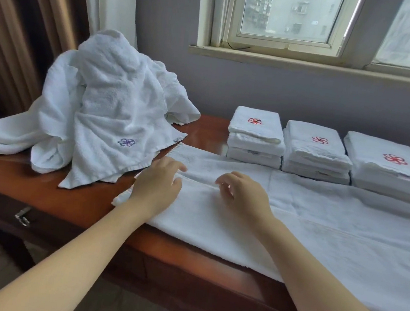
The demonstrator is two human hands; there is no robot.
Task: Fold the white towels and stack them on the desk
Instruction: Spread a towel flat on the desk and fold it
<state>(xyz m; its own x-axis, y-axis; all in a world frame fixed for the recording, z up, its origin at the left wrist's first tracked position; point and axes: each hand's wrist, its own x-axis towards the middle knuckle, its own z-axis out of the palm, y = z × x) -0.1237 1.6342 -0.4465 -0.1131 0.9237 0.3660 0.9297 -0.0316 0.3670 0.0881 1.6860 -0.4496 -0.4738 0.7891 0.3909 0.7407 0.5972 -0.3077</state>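
Left hand (158, 183) presses towel (320, 222) flat; right hand (243, 194) curls at hem, grip unclear. Stacks (316, 149) bear red flower logos, pile (104, 116) purple.

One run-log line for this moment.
step: folding | left grip: flat on spread towel | right grip: curled over its fold line, hold unclear | folded stacks: three, back right | unfolded pile: left
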